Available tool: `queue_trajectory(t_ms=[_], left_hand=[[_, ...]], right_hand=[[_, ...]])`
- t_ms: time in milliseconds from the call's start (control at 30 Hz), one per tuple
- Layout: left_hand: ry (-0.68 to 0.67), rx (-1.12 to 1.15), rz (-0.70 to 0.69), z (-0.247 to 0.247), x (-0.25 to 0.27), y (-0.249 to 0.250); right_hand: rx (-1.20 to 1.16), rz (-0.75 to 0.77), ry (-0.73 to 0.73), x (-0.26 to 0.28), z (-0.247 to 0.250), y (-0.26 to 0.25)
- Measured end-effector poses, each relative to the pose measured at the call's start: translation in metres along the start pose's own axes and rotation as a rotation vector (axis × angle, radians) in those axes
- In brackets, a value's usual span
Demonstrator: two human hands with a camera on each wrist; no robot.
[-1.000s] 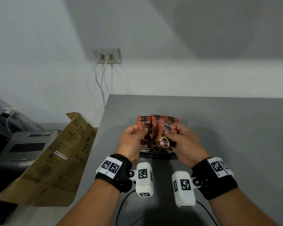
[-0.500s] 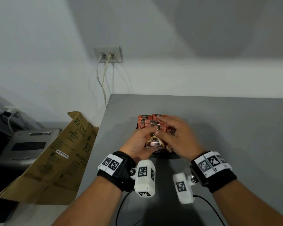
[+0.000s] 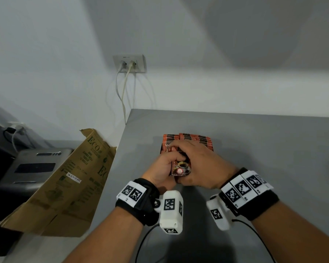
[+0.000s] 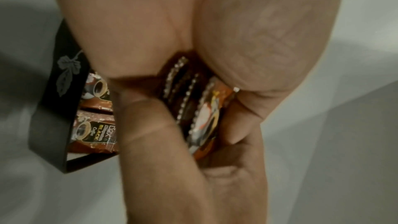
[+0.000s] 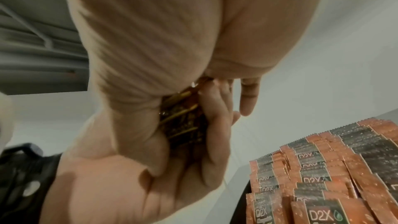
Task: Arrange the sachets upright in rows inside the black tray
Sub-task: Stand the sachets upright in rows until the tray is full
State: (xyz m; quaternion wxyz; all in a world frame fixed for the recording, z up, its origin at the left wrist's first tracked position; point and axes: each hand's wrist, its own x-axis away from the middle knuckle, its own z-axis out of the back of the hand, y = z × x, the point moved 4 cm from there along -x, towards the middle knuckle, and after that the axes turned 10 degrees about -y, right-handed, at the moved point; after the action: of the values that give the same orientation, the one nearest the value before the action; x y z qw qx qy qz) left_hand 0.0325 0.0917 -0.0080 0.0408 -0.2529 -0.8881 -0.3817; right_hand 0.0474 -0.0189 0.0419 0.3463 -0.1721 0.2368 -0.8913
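Observation:
A black tray point(image 4: 62, 91) with a leaf motif stands on the grey table point(image 3: 264, 158). Rows of upright orange-brown sachets point(image 3: 196, 138) fill its far part, shown close up in the right wrist view as sachets point(image 5: 323, 176). My left hand point(image 3: 163, 168) grips a bundle of sachets point(image 3: 181, 168) at the tray's near end, seen edge-on between thumb and fingers as a bundle point(image 4: 193, 105). My right hand point(image 3: 199, 160) lies over the standing sachets, fingers stretched left across their tops, its palm against the bundle. Most of the tray is hidden by the hands.
A flattened cardboard box point(image 3: 68, 183) leans off the table's left edge, with a grey device point(image 3: 32, 168) beyond it. A wall socket point(image 3: 129, 63) with cables hangs behind the table's far left corner. Bare table surface spreads to the right of the tray.
Both hands had pinched separate bundles above the tray. The right hand has since let go and swung left over the sachet tops, and the left hand's bundle has sunk lower at the tray's near end.

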Motion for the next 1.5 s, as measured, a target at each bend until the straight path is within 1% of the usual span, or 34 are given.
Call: queue_trajectory(t_ms=[133,200,300,367,433,500,567,633,667,733,833,933,1067,1167,1267,1400,1500], left_hand=[[-0.008,-0.005,-0.052,-0.002,0.001,0.0],[0.017,-0.044,-0.096,-0.001,0.0,0.007],[0.044,-0.105,-0.163,0.004,0.0,0.025],[0.059,-0.18,-0.171,0.008,-0.002,0.036],[0.078,-0.279,-0.181,0.011,-0.003,0.042],[0.093,-0.333,-0.196,0.01,-0.004,0.044],[0.133,-0.373,-0.212,0.013,-0.003,0.046],[0.211,-0.41,-0.222,0.022,-0.001,0.05],[0.275,-0.41,-0.229,0.029,0.001,0.053],[0.399,-0.369,-0.247,0.046,0.004,0.058],[0.48,-0.36,-0.259,0.062,0.01,0.062],[0.491,-0.369,-0.248,0.068,0.01,0.059],[0.475,-0.39,-0.208,0.068,0.011,0.052],[0.467,-0.398,-0.175,0.069,0.011,0.048],[0.475,-0.389,-0.143,0.072,0.011,0.044],[0.449,-0.378,-0.127,0.069,0.01,0.042],[0.424,-0.386,-0.117,0.066,0.01,0.042]], right_hand=[[-0.019,0.019,-0.004,-0.004,-0.002,-0.001],[-0.119,0.003,0.01,-0.005,0.003,0.001],[-0.358,-0.089,0.186,-0.006,0.024,0.011],[-0.442,-0.12,0.264,-0.009,0.035,0.015],[-0.437,-0.115,0.265,-0.014,0.037,0.018],[-0.432,-0.106,0.262,-0.018,0.036,0.016],[-0.432,-0.122,0.314,-0.02,0.036,0.017],[-0.428,-0.173,0.394,-0.019,0.04,0.024],[-0.421,-0.204,0.414,-0.019,0.039,0.03],[-0.366,-0.283,0.379,-0.022,0.032,0.042],[-0.22,-0.374,0.209,-0.032,0.001,0.055],[-0.173,-0.387,0.093,-0.042,-0.029,0.057],[-0.167,-0.398,0.026,-0.053,-0.05,0.055],[-0.157,-0.415,0.021,-0.058,-0.057,0.055],[-0.158,-0.431,0.057,-0.062,-0.058,0.056],[-0.159,-0.427,0.109,-0.065,-0.058,0.056],[-0.162,-0.413,0.113,-0.065,-0.059,0.058]])
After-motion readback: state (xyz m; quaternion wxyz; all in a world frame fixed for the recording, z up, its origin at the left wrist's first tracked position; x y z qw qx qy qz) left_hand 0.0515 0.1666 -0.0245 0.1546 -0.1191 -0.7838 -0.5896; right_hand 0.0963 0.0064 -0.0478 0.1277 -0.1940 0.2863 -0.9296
